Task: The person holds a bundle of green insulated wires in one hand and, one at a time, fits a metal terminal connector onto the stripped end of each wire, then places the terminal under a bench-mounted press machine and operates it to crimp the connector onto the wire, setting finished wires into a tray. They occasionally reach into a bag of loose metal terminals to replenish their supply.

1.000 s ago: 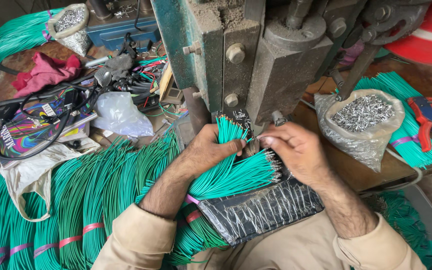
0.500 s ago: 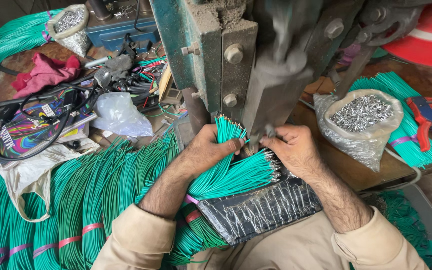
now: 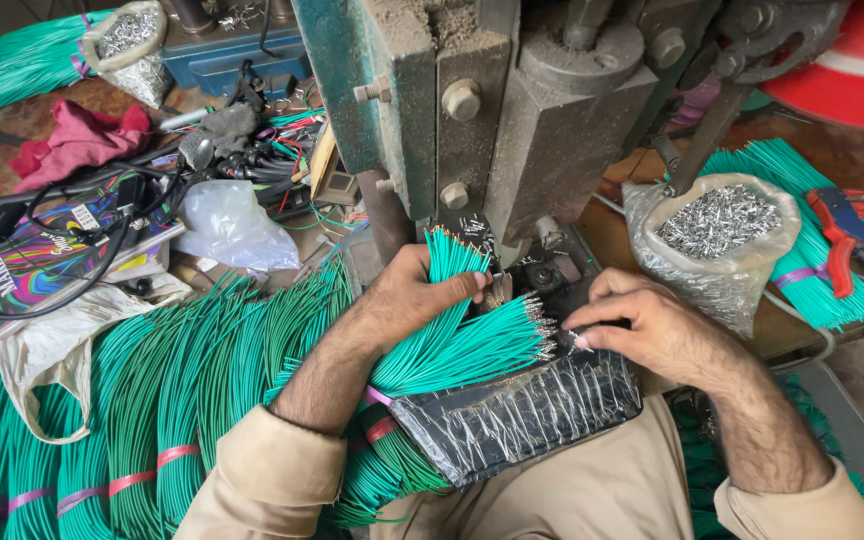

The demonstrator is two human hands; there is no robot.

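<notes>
While the left hand (image 3: 414, 300) is closed around a fanned bunch of green wires (image 3: 452, 262), tips up just under the grey press machine (image 3: 512, 110), the right hand (image 3: 652, 330) sits beside it, fingers half curled, thumb and forefinger pinched at the metal-tipped wire ends (image 3: 542, 325); cannot tell if it grips a single wire or just touches them. Second fan of wires with terminals fitted (image 3: 472, 350) lies across a black plastic-wrapped pad (image 3: 522, 415) on the lap, under both hands. Progress, judged: lower fan already has shiny terminals on its ends, upright bunch in the left hand shows bare tips, so part done, part left; big backlog too, as banded green wire bundles (image 3: 152, 420) lie piled at left, at least five or six pink-tied bundles, exact count unclear. Counts: two hands, one press, two bags of loose metal terminals, one (image 3: 717, 235) on the worktop (image 3: 852, 160) right of the press, one (image 3: 127, 40) far top left on another green bundle (image 3: 22, 60). One more green bundle under the red-and-blue crimping pliers (image 3: 852, 240) at right. One red cloth (image 3: 82, 140), one clear plastic bag (image 3: 232, 225), one black cable loop (image 3: 42, 250) over a colourful printed pack, one beige cloth bag (image 3: 47, 345).
</notes>
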